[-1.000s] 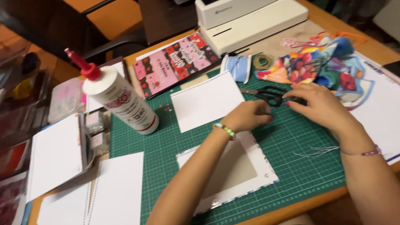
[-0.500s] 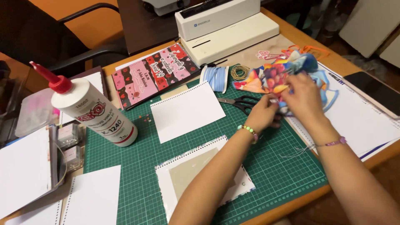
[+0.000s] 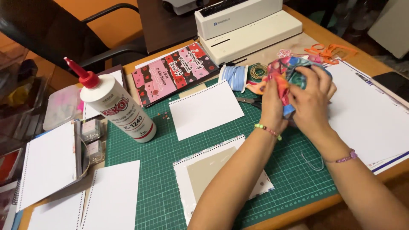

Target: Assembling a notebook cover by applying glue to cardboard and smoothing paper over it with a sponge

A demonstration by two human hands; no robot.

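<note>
Both my hands hold a bunched, multicoloured piece of fabric (image 3: pixel 286 72) above the right part of the green cutting mat (image 3: pixel 157 187). My left hand (image 3: pixel 272 104) grips its left side and my right hand (image 3: pixel 313 100) wraps over its right side. Black scissors (image 3: pixel 250 101) lie on the mat just left of my hands, mostly hidden. A white punched sheet (image 3: pixel 205 108) lies at the mat's middle. A card with a beige centre (image 3: pixel 213 172) lies under my left forearm.
A big white glue bottle with a red cap (image 3: pixel 117 108) stands at the mat's left. A heart-patterned pink cover (image 3: pixel 174 72), a blue ribbon roll (image 3: pixel 233 76) and a white binding machine (image 3: pixel 247 25) sit behind. White sheets (image 3: pixel 366 115) lie right, notebooks (image 3: pixel 49 164) left.
My hands left the scissors on the mat, reached right and picked up the colourful fabric, which is now bunched between them. The view has shifted right.
</note>
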